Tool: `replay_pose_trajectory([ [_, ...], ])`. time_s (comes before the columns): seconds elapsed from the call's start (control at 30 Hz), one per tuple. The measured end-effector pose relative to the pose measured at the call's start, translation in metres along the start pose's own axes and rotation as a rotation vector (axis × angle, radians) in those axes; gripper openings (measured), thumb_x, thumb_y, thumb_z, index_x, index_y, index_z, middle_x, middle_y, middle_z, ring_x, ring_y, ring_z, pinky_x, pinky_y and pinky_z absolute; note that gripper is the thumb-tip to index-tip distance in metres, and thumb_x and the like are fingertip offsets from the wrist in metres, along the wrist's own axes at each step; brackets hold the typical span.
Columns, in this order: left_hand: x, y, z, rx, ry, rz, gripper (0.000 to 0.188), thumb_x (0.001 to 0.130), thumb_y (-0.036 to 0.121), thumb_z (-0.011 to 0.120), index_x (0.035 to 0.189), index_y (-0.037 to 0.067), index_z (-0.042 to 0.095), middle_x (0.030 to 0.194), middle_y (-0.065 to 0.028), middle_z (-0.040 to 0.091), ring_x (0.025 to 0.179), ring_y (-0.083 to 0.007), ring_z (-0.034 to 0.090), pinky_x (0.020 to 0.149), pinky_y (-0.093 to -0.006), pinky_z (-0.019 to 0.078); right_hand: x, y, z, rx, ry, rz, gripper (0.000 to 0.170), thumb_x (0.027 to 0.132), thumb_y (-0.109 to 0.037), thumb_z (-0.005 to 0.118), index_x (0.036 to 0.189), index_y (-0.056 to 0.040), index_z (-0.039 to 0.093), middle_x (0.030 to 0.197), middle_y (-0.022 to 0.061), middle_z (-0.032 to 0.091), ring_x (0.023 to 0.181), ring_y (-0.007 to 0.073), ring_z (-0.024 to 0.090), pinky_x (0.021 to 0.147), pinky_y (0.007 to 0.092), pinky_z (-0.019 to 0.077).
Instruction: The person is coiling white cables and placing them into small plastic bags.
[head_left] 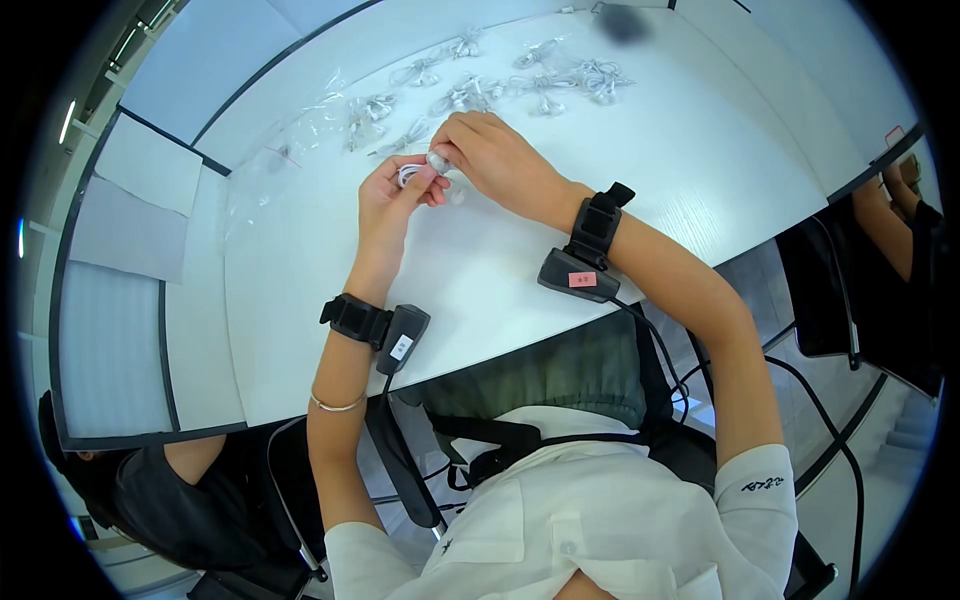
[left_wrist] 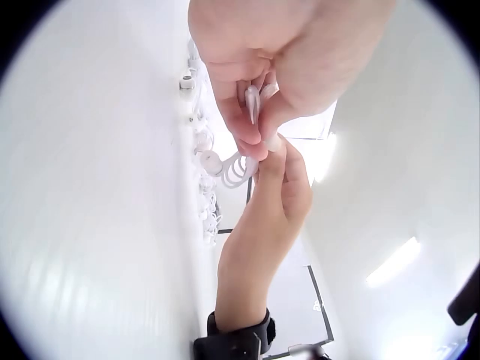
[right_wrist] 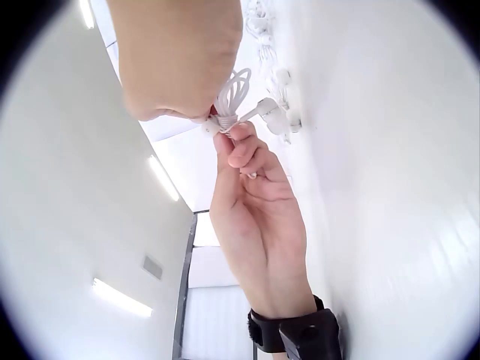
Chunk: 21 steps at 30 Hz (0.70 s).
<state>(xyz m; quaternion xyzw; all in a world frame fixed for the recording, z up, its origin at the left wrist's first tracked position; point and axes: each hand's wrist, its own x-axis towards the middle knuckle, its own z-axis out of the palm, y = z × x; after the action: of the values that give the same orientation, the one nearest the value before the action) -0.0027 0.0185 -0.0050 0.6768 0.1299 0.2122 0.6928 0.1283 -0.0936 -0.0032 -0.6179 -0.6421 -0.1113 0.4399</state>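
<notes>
A coiled white cable [right_wrist: 235,88], with several turns wrapped round its middle, is held between both hands above the table. My left hand [head_left: 390,200] pinches the bundle between thumb and fingers. From the other side my right hand [head_left: 500,165] meets it, thumb and fingertips pinched at the cable's end right beside the left fingertips. A white end piece [right_wrist: 271,112] sticks out of the bundle in the right wrist view. Another slim white piece [left_wrist: 253,103] shows inside my left palm in the left wrist view. The right fingertips are partly hidden behind the hand's back.
Several similar white cable bundles [head_left: 470,95] lie across the back of the white table [head_left: 640,190]. Clear plastic wrapping [head_left: 280,160] lies at the left. Low partitions [head_left: 190,215] border the table. A dark blurred spot [head_left: 622,24] is at the far edge. Other people sit at both sides.
</notes>
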Motion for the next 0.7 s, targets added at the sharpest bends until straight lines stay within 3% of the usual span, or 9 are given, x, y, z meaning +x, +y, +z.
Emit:
replay_pose_trajectory([
  [0.2, 0.0005, 0.0013, -0.0028, -0.023, -0.018, -0.059, 0.019, 0.088, 0.010, 0.051, 0.102, -0.002, 0.053, 0.082, -0.0098, 0.061, 0.067, -0.0104, 0.053, 0.067, -0.0225, 0.0440, 0.0000, -0.0032, -0.0011, 0.035, 0.055, -0.028, 0.005, 0.082, -0.006, 0.050, 0.080, -0.0026, 0.047, 0.078, 0.0101, 0.052, 0.077, 0.0293, 0.051, 0.073, 0.0370, 0.0402],
  [0.7, 0.0018, 0.0019, 0.0001, -0.065, 0.020, 0.045, 0.020, 0.088, 0.011, 0.053, 0.101, -0.005, 0.054, 0.080, -0.0105, 0.060, 0.068, -0.0125, 0.054, 0.066, -0.0242, 0.0448, 0.0012, -0.0075, -0.0050, 0.305, 0.050, 0.176, 0.017, 0.082, -0.015, 0.056, 0.088, 0.0007, 0.059, 0.080, 0.0125, 0.060, 0.077, 0.0261, 0.058, 0.070, 0.0347, 0.0462],
])
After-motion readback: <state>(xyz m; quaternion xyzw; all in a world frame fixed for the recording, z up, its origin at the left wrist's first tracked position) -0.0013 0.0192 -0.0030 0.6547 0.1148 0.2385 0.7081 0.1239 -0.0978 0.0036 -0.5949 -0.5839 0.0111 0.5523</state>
